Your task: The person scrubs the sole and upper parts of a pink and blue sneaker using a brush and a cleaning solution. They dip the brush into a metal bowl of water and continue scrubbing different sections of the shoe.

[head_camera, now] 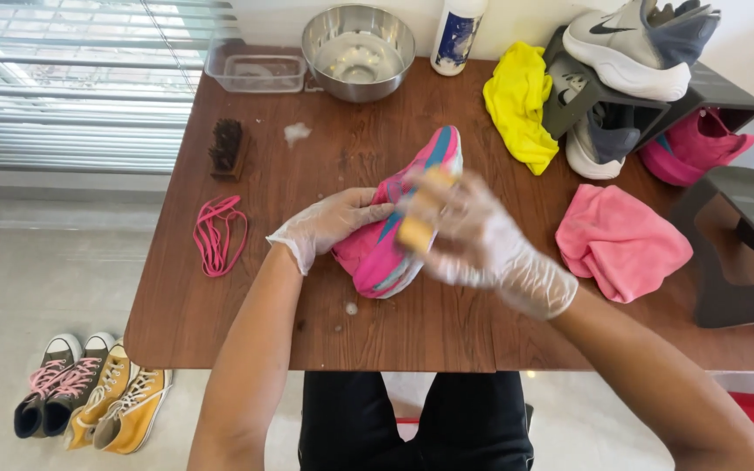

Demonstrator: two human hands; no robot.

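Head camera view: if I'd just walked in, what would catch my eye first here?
Most likely the bright pink sneaker at the middle of the brown table, steadied by the gloved left hand while the gloved right hand presses a tan brush against it. Next, a yellow cloth at the back and a pink cloth on the right. Loose pink laces lie on the left.

Single head-worn view — looks steeply down, close over the table [220, 323]; floor beyond.

Gloved left hand [329, 222] and right hand [482, 240] closed, gripping
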